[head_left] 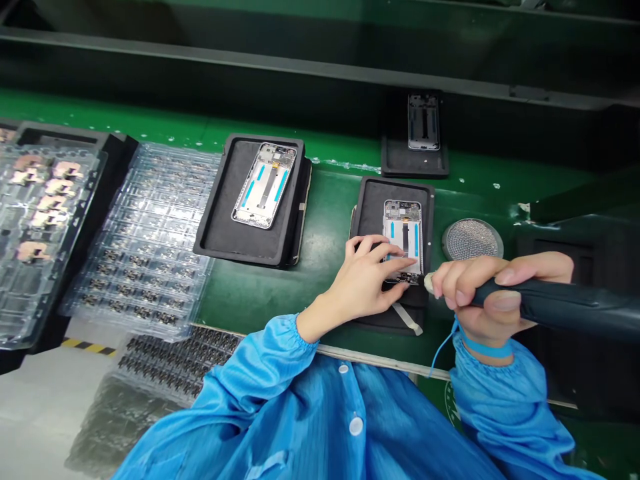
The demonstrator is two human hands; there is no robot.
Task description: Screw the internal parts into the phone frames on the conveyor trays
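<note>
My left hand [367,277] lies over the lower left of an opened phone [411,230], its fingers apart and touching the frame. The thumb is by the phone's bottom edge. This phone has a silver inner plate with blue strips and a dark ribbon cable, and it lies in a black foam tray [367,207]. My right hand [485,293] is wrapped around a thick black electric screwdriver [580,308], held nearly level with its pale nose toward the phone's lower right corner. Whether a bit touches the phone I cannot tell.
A round dish of tiny metal pieces [473,240] stands right of the tray. Another opened phone [265,185] lies on a black tray stack to the left, and a third phone [423,122] at the back. Clear plastic trays with small parts [150,247] overlap at the left.
</note>
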